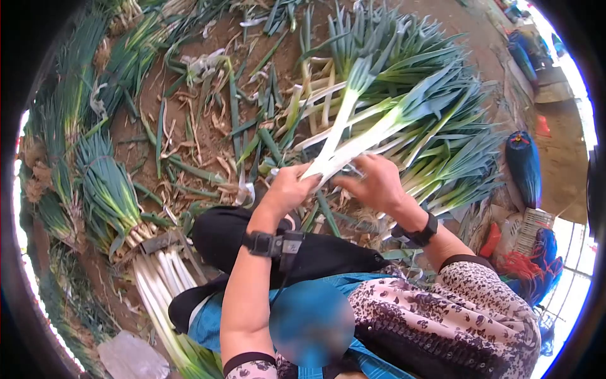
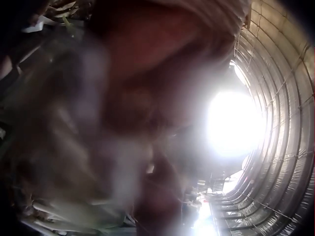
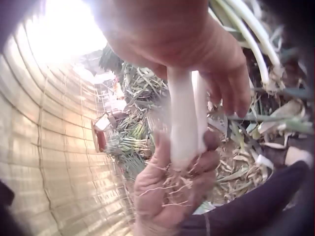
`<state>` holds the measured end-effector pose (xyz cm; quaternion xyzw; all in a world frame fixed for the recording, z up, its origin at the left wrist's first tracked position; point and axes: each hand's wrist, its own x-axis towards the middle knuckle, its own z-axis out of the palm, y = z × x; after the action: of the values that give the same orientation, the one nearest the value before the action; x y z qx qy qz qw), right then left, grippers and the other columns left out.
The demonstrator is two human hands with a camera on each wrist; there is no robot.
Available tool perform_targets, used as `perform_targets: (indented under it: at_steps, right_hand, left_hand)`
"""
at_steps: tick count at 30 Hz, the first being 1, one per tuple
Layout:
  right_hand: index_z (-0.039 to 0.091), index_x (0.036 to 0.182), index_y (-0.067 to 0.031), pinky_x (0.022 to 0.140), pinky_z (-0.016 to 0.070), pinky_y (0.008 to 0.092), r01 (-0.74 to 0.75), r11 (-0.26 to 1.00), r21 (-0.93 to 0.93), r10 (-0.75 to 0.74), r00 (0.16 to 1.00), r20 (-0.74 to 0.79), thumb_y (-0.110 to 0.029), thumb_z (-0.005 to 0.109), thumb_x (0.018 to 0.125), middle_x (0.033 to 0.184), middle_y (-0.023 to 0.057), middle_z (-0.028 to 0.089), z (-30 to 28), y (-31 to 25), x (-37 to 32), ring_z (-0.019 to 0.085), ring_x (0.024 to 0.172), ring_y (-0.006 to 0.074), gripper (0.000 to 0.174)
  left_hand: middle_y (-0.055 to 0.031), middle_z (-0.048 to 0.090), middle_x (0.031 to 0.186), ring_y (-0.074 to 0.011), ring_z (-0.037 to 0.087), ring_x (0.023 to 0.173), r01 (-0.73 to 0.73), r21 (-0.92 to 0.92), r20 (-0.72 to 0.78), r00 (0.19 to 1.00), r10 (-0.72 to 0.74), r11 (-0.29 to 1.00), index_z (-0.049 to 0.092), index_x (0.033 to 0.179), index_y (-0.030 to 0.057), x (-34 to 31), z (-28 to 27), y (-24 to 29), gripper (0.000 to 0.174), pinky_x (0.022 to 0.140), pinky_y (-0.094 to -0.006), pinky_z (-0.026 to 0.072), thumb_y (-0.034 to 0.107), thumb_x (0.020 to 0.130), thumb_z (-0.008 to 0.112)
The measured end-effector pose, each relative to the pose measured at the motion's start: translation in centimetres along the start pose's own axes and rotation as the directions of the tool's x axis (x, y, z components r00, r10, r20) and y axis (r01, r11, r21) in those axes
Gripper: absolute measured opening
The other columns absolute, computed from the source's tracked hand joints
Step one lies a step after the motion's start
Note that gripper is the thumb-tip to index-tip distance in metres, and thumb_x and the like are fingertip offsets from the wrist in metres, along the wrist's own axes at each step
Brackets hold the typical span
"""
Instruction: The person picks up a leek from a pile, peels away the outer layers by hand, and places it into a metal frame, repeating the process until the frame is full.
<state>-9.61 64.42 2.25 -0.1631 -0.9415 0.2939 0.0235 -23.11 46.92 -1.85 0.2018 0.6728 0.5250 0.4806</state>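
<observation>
My left hand (image 1: 291, 188) grips two thick green onions (image 1: 346, 150) near their root end, and their leaves point up and to the right. Thin roots (image 3: 179, 184) hang over the palm of that hand in the right wrist view. My right hand (image 1: 377, 183) is beside the white stalks, its fingers loosely bent. Seen from the right wrist, this hand (image 3: 197, 44) lies across the upper part of the white shafts, with its fingertips hanging down beside them. The left wrist view is mostly blurred, with a dark, close hand (image 2: 147, 73) filling its middle.
A large pile of green onions (image 1: 442, 151) lies at the right, past the hands. Tied bundles (image 1: 107, 183) stand at the left, and white stalks (image 1: 161, 278) lie by the knee. Leaf scraps (image 1: 196, 126) litter the soil. Blue bundles (image 1: 524, 167) lie at the far right.
</observation>
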Motion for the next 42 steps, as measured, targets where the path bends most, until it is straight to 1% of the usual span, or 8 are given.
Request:
perform_targets:
  at_steps: [3, 10, 15, 16, 19, 24, 34, 42]
  right_hand:
    - [0.050, 0.128, -0.0040, 0.103, 0.0335, 0.0503, 0.449, 0.873, -0.190, -0.440, 0.894, 0.086, -0.023, 0.079, 0.068, 0.130, 0.0184, 0.047, 0.3, -2.0, 1.4, 0.035, 0.131, 0.0395, 0.070]
    - [0.059, 0.096, -0.0054, 0.072, 0.0484, 0.0473, 0.639, 0.769, 0.020, -0.639, 0.766, 0.072, -0.006, 0.066, 0.066, 0.087, 0.0153, 0.062, 0.6, -10.3, 9.7, 0.061, 0.081, 0.0369, 0.031]
    - [0.064, 0.104, 0.0008, 0.067, 0.0505, 0.0326, 0.649, 0.757, 0.079, -0.633, 0.757, -0.158, -0.014, 0.067, 0.082, 0.085, 0.0102, 0.067, -5.5, -25.0, 9.7, 0.064, 0.075, 0.0180, 0.027]
    - [0.064, 0.103, 0.0017, 0.069, 0.0486, 0.0280, 0.692, 0.707, 0.142, -0.657, 0.718, -0.230, -0.010, 0.063, 0.086, 0.086, 0.0030, 0.066, -6.3, -27.5, 9.0, 0.059, 0.076, 0.0103, 0.020]
    - [0.064, 0.106, 0.0018, 0.073, 0.0484, 0.0276, 0.699, 0.709, 0.096, -0.649, 0.700, -0.299, -0.010, 0.064, 0.085, 0.089, 0.0043, 0.066, -9.2, -33.5, 5.9, 0.061, 0.080, 0.0119, 0.023]
    - [0.062, 0.106, -0.0015, 0.069, 0.0478, 0.0265, 0.844, 0.503, 0.186, -0.724, 0.529, -0.443, -0.015, 0.064, 0.087, 0.089, 0.0037, 0.064, -12.4, -38.4, 3.3, 0.059, 0.078, 0.0118, 0.023]
    - [0.060, 0.107, -0.0081, 0.059, 0.0464, 0.0242, 0.704, 0.090, 0.705, -0.704, 0.545, -0.455, -0.023, 0.064, 0.089, 0.088, 0.0026, 0.061, -9.0, -43.6, 4.3, 0.057, 0.074, 0.0115, 0.024]
    - [0.061, 0.104, -0.0028, 0.048, 0.0504, 0.0256, -0.661, 0.369, 0.653, -0.612, 0.356, 0.706, -0.020, 0.062, 0.090, 0.086, 0.0072, 0.062, 22.1, -48.0, 6.4, 0.060, 0.066, 0.0175, 0.023]
  left_hand:
    - [-0.0027, 0.066, 0.098, -0.0070, 0.057, 0.085, 0.081, 0.022, -0.016, 0.997, -0.080, 0.997, 0.063, 0.118, -0.0042, -2.5, -0.2, 2.3, 0.034, 0.073, -0.0236, 0.0476, 0.018, 0.091, 0.064]
    - [-0.0132, 0.058, 0.111, -0.0180, 0.055, 0.094, -0.392, -0.448, -0.479, 0.864, 0.154, 0.803, 0.051, 0.124, -0.0010, -13.8, -5.3, 6.2, 0.047, 0.079, -0.0287, 0.0453, 0.028, 0.090, 0.064]
    - [-0.0327, 0.011, 0.152, -0.0378, 0.014, 0.144, -0.437, 0.388, -0.673, 0.467, 0.574, 0.811, 0.003, 0.147, -0.0105, -9.2, -3.5, 2.2, 0.135, 0.117, -0.0383, 0.0137, 0.058, 0.061, 0.082]
    - [-0.0291, 0.017, 0.152, -0.0397, 0.014, 0.143, -0.428, 0.607, -0.655, 0.206, 0.727, 0.669, 0.005, 0.148, -0.0063, -6.3, -2.2, 1.5, 0.136, 0.118, -0.0418, 0.0124, 0.043, 0.054, 0.090]
    - [-0.0276, 0.022, 0.150, -0.0414, 0.020, 0.141, -0.367, 0.451, -0.775, 0.291, 0.561, 0.814, 0.009, 0.149, -0.0035, -8.0, -1.3, 7.1, 0.131, 0.117, -0.0471, 0.0151, 0.038, 0.055, 0.091]
    - [-0.0232, 0.043, 0.134, -0.0410, 0.039, 0.128, -0.216, 0.705, -0.696, -0.397, 0.599, 0.676, 0.033, 0.138, -0.0014, -11.8, -8.4, 8.7, 0.090, 0.105, -0.0510, 0.0312, 0.013, 0.063, 0.080]
    - [-0.0127, 0.055, 0.085, -0.0292, 0.055, 0.075, 0.885, 0.344, -0.152, -0.279, 0.948, 0.315, 0.057, 0.100, 0.0055, -43.6, -14.7, 10.9, 0.030, 0.062, -0.0404, 0.0436, 0.007, 0.070, 0.061]
    - [-0.0098, 0.057, 0.090, -0.0249, 0.060, 0.088, 0.969, -0.223, -0.857, -0.145, 0.495, -0.103, 0.055, 0.109, 0.0086, -51.6, -4.5, -2.8, 0.027, 0.074, -0.0369, 0.0454, 0.011, 0.082, 0.059]
